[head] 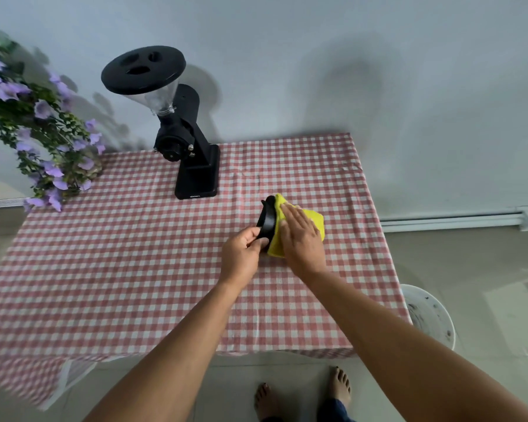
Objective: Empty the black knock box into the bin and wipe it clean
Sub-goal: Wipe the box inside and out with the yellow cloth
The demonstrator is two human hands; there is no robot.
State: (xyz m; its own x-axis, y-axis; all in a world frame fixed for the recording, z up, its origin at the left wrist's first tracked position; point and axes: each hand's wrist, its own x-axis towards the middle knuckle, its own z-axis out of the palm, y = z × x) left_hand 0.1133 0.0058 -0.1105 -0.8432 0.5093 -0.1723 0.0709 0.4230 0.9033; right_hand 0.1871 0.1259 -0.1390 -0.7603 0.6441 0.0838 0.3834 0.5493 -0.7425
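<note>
The black knock box (267,219) is tipped on its side on the checked tablecloth, right of centre. My left hand (243,254) grips its near rim, thumb and fingers curled round it. A yellow cloth (313,219) lies against the box's right side. My right hand (299,231) presses flat on the cloth with straight fingers. The inside of the box is hidden. The white bin (430,315) stands on the floor off the table's right edge, with dark specks inside.
A black coffee grinder (185,132) with a clear hopper stands at the back of the table (134,269). Purple flowers (43,132) hang over the back left corner. My bare feet (302,394) are on the tiled floor at the front edge.
</note>
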